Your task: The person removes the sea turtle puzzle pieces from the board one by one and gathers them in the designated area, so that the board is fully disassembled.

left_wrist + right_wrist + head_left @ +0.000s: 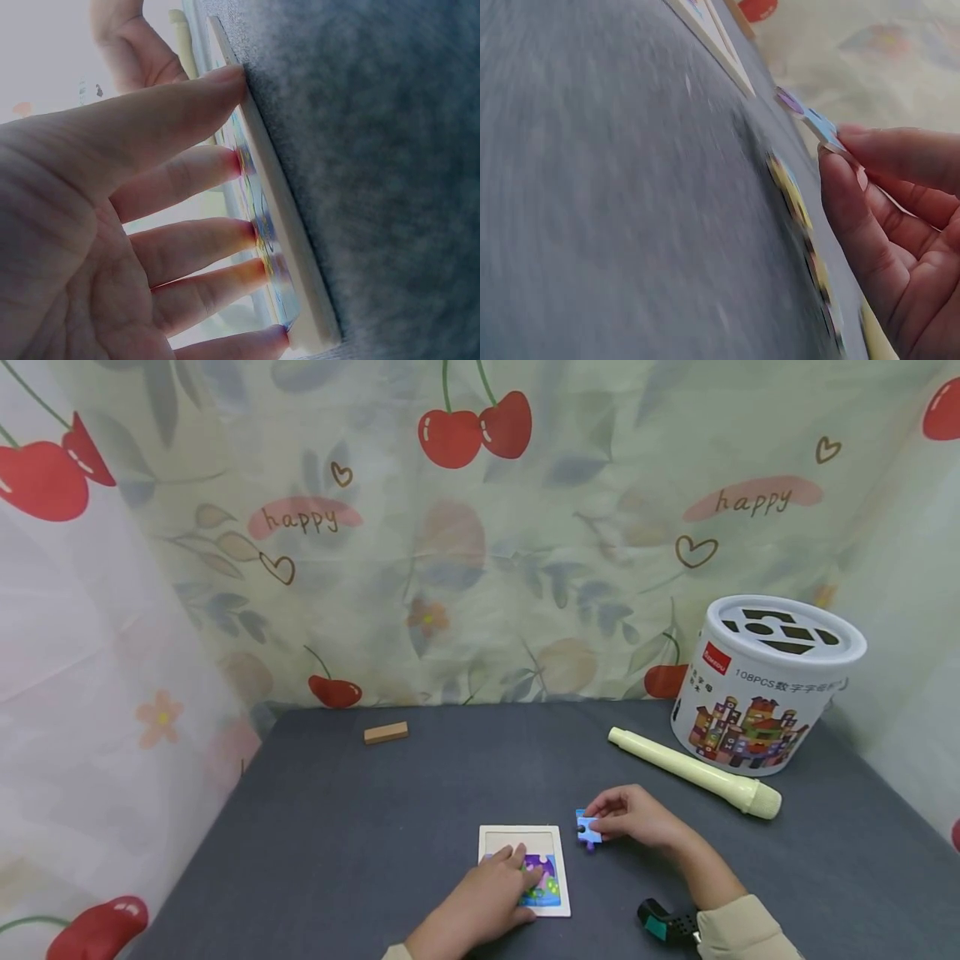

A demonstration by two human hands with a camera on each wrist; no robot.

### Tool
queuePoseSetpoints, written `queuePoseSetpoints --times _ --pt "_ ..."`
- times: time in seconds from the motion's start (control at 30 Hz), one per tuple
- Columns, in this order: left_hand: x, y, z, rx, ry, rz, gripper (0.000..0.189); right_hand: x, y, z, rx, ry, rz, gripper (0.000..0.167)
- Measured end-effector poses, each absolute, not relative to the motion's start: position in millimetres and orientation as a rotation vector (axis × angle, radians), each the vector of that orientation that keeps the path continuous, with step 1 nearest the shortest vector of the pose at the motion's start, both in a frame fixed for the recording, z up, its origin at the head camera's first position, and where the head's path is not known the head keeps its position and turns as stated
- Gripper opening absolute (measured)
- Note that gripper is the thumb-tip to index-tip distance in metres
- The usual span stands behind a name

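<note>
A white-framed jigsaw tray (pixel 564 893) lies flat on the dark table, its lower part filled with purple, green and blue picture pieces (pixel 553 893). My left hand (pixel 491 893) rests on it with fingers spread. In the left wrist view the fingertips (pixel 247 234) touch the picture and the thumb lies at the frame's edge. To the right of the tray, my right hand (pixel 637 817) pinches a blue jigsaw piece (pixel 588 837) between thumb and fingers. The right wrist view shows this piece (pixel 814 124) raised above the table, with its purple tab outward.
Below the held piece, yellowish jigsaw pieces (pixel 799 214) lie on the table. A cream toy microphone (pixel 693 770) lies behind my right hand, by a white lidded bucket (pixel 757 702). A wooden block (pixel 386 732) sits far left. A black-and-teal device (pixel 663 924) is beside my right sleeve.
</note>
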State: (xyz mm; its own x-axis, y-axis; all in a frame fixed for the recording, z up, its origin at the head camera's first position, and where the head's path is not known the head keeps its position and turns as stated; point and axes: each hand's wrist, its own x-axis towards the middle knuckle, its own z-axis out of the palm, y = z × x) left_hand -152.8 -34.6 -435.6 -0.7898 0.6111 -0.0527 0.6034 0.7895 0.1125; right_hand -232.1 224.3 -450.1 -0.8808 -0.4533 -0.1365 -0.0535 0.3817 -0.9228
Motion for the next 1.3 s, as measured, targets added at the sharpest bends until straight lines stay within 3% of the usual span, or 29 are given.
queuePoseSetpoints --times 0.6,1.3 --pt "-153.6 -34.5 -437.7 0.981 2.889 0.119 0.049 -227.8 275.4 -450.8 -0.301 2.359 -1.477 0.035" --pt "-152.3 -35.5 -436.2 0.976 2.884 0.127 0.049 -225.8 297.3 -458.8 -0.132 2.462 -1.435 0.036"
